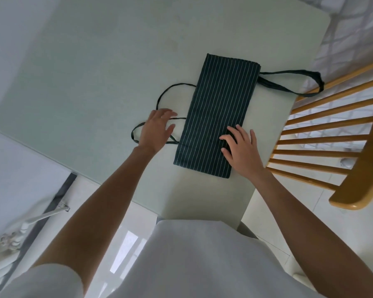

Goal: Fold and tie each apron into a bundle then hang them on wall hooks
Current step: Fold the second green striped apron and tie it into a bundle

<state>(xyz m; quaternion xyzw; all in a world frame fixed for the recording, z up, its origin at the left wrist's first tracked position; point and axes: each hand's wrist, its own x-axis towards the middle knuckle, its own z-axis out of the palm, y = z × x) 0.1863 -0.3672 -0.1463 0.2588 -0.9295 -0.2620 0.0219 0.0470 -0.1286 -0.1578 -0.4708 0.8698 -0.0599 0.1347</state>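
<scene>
Apron [215, 112]: dark green cloth with thin pale pinstripes, already folded into a long flat rectangle, lying on the pale table [95, 72] toward its right edge.

Nearest, the right hand [242, 150] rests palm-down on the near right part of the fold, fingers straight and spread, pressing rather than gripping. The left hand [157, 127] is just left of the cloth, over the waist ties [170, 91], fingers loosely extended and slightly apart; whether it touches the cord cannot be told. It holds nothing.

The ties are thin dark cords, looping loosely across the tabletop on the left. Farther off, the neck strap [295, 81], a broader flat band, trails from the far right side and drapes over the table edge toward the wooden chair [332, 134], a honey-coloured spindle-back.

Table surface looks smooth and matte; cloth looks like woven cotton, crisp at the fold edges.

Risks, as judged:
- Stacked layers could slide or fan open if the pressing hand lifts before the ties go round.
- Pulling the looped cords may snarl them.
- The overhanging strap could drag the bundle toward the edge or catch on a chair spindle.
</scene>
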